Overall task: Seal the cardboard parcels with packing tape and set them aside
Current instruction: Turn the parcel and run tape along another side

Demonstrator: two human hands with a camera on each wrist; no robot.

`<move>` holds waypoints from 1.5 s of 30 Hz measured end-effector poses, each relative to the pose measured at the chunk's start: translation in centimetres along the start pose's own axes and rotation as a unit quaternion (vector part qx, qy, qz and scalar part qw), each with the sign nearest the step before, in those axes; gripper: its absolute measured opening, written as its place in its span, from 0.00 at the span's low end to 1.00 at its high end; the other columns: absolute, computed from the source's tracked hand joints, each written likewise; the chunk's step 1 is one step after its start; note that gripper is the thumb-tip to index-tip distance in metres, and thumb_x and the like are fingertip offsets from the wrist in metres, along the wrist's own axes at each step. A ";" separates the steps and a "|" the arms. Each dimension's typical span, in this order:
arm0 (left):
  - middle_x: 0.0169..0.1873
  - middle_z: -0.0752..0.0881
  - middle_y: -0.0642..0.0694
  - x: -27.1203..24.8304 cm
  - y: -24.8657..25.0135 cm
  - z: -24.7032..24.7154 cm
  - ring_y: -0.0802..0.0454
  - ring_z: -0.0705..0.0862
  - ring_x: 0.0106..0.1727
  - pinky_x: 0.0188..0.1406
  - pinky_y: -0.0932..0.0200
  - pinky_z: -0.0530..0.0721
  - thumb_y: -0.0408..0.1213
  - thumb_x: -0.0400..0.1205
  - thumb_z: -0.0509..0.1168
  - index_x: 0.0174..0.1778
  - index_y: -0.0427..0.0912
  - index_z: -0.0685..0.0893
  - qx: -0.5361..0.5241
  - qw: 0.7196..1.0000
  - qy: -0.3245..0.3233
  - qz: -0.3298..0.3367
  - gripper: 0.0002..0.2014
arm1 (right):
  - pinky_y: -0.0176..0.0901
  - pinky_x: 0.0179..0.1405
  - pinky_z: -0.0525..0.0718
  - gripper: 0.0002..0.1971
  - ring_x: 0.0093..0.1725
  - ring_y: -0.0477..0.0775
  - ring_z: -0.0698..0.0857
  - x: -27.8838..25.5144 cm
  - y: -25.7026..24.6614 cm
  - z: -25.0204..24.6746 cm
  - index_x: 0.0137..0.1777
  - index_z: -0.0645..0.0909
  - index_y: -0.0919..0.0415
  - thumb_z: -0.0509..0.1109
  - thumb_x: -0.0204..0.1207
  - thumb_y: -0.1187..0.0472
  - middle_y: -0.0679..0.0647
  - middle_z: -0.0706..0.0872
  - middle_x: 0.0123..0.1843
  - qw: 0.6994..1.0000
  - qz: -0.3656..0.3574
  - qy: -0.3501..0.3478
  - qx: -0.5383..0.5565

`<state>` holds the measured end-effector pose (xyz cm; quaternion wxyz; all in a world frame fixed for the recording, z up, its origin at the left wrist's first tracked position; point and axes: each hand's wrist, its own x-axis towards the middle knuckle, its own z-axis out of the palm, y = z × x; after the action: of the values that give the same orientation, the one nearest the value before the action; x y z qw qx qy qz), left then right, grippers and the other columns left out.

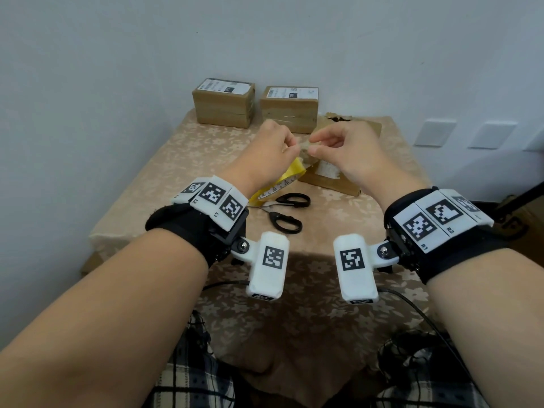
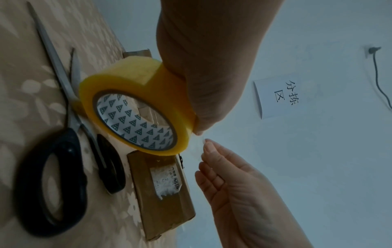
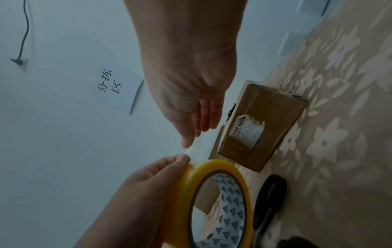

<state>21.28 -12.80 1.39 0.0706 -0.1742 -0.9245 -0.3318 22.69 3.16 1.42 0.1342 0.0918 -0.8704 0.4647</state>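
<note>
We hold the tape roll gripped in the left hand, raised above the open parcel lying flat on the table, while the right hand appears to pinch the clear free end between thumb and forefinger, though the film is barely visible. If that narrow pinch slips, the end may snap back onto the roll or fold onto itself. The scissors lie near, beside the parcel.

Both forearms are bare. Each wrist wears a black strap carrying white blocks printed with black square codes, a screwed-on white camera pod, and black cables.
</note>
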 end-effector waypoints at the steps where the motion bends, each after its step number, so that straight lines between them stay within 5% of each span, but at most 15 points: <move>1: 0.56 0.67 0.51 0.0 0.0 0.1 0.59 0.71 0.51 0.42 0.74 0.62 0.41 0.86 0.59 0.53 0.42 0.79 0.004 1.000 0.003 0.007 0.08 | 0.28 0.39 0.75 0.09 0.36 0.38 0.78 0.0 0.0 0.1 0.53 0.87 0.59 0.77 0.74 0.61 0.43 0.81 0.37 1.000 0.002 0.000 -0.010; 7: 0.53 0.68 0.50 -0.1 0.0 0.0 0.59 0.72 0.51 0.50 0.72 0.66 0.39 0.85 0.61 0.50 0.40 0.80 0.017 0.999 0.028 0.044 0.07 | 0.20 0.23 0.69 0.08 0.31 0.39 0.74 0.2 -0.3 0.6 0.54 0.89 0.60 0.74 0.77 0.61 0.44 0.79 0.33 0.999 0.013 0.001 -0.048; 10: 0.53 0.68 0.50 0.0 0.0 -0.1 0.58 0.72 0.51 0.52 0.68 0.68 0.39 0.84 0.62 0.50 0.40 0.80 0.020 0.998 0.034 0.052 0.07 | 0.30 0.40 0.76 0.06 0.40 0.41 0.76 0.2 -0.5 0.9 0.50 0.88 0.59 0.73 0.77 0.59 0.49 0.82 0.43 0.996 0.005 0.024 -0.090; 12: 0.53 0.68 0.50 0.0 0.0 -0.3 0.59 0.72 0.51 0.52 0.69 0.67 0.40 0.84 0.62 0.49 0.41 0.79 0.026 0.997 0.039 0.060 0.06 | 0.37 0.56 0.74 0.04 0.54 0.45 0.74 0.2 -0.5 0.8 0.46 0.87 0.57 0.74 0.76 0.57 0.49 0.76 0.55 0.993 0.003 0.052 -0.102; 13: 0.53 0.69 0.50 -0.1 0.0 -0.4 0.59 0.72 0.52 0.51 0.70 0.67 0.40 0.84 0.62 0.48 0.41 0.79 0.028 0.997 0.040 0.064 0.06 | 0.36 0.56 0.72 0.05 0.56 0.46 0.72 0.3 -0.6 0.7 0.44 0.86 0.56 0.75 0.75 0.55 0.49 0.73 0.56 0.992 0.007 0.057 -0.108; 17: 0.54 0.70 0.49 -0.2 -0.4 -0.8 0.57 0.73 0.54 0.54 0.68 0.68 0.40 0.84 0.62 0.49 0.40 0.80 0.029 0.996 0.038 0.073 0.06 | 0.35 0.38 0.68 0.08 0.32 0.37 0.71 0.3 -0.7 -0.2 0.43 0.84 0.58 0.74 0.76 0.53 0.41 0.74 0.33 0.990 0.014 0.014 -0.143; 24: 0.56 0.72 0.47 -0.1 -1.4 -1.3 0.53 0.75 0.57 0.58 0.62 0.71 0.39 0.84 0.63 0.47 0.41 0.80 0.031 0.996 0.030 0.074 0.05 | 0.33 0.29 0.71 0.11 0.24 0.39 0.74 0.2 -0.4 -0.5 0.42 0.88 0.62 0.70 0.80 0.56 0.47 0.77 0.26 0.994 0.011 -0.012 -0.104; 29: 0.53 0.71 0.48 0.7 -4.2 -2.1 0.48 0.79 0.49 0.54 0.54 0.78 0.38 0.85 0.61 0.49 0.39 0.79 0.120 0.989 0.067 0.054 0.06 | 0.43 0.49 0.76 0.18 0.42 0.49 0.80 0.8 1.5 -1.7 0.44 0.85 0.59 0.58 0.86 0.52 0.50 0.84 0.39 0.992 0.066 0.041 -0.095; 32: 0.55 0.73 0.42 1.3 -5.7 -1.5 0.45 0.79 0.42 0.45 0.47 0.82 0.37 0.85 0.59 0.50 0.37 0.78 0.208 0.972 0.088 0.060 0.07 | 0.52 0.60 0.77 0.21 0.56 0.56 0.80 1.3 2.8 -1.0 0.54 0.85 0.61 0.56 0.86 0.47 0.55 0.86 0.53 0.983 0.061 0.057 -0.164; 36: 0.53 0.72 0.40 1.9 -7.4 -0.3 0.42 0.77 0.40 0.37 0.45 0.82 0.36 0.86 0.58 0.50 0.36 0.76 0.285 0.953 0.092 0.050 0.06 | 0.62 0.77 0.60 0.27 0.82 0.63 0.56 1.7 4.4 0.0 0.76 0.71 0.46 0.64 0.79 0.39 0.59 0.59 0.83 0.957 0.151 0.008 -0.247; 40: 0.53 0.71 0.39 2.1 -8.5 0.5 0.43 0.75 0.41 0.38 0.48 0.80 0.34 0.84 0.60 0.54 0.37 0.75 0.288 0.956 0.049 0.031 0.06 | 0.54 0.80 0.58 0.30 0.84 0.62 0.54 1.4 5.6 0.0 0.81 0.65 0.48 0.68 0.80 0.48 0.62 0.50 0.85 0.970 0.150 -0.036 -0.188; 43: 0.57 0.69 0.39 2.2 -8.6 0.7 0.44 0.74 0.43 0.42 0.50 0.78 0.34 0.83 0.63 0.78 0.45 0.64 0.272 0.962 0.012 0.009 0.27 | 0.50 0.80 0.55 0.26 0.83 0.58 0.57 1.1 6.2 -1.0 0.79 0.70 0.51 0.68 0.81 0.58 0.57 0.57 0.85 0.982 0.104 -0.045 -0.153; 45: 0.61 0.69 0.37 2.2 -8.0 0.5 0.40 0.76 0.49 0.47 0.48 0.78 0.38 0.83 0.64 0.81 0.45 0.57 0.280 0.960 -0.011 -0.023 0.32 | 0.47 0.80 0.55 0.23 0.82 0.57 0.59 0.8 6.6 -1.8 0.76 0.74 0.52 0.67 0.82 0.62 0.54 0.62 0.83 0.985 0.083 -0.056 -0.142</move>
<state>16.28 -17.67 -3.14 0.0983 -0.1296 -0.9849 -0.0595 20.30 8.25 -2.49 0.0580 0.0247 -0.9383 0.3402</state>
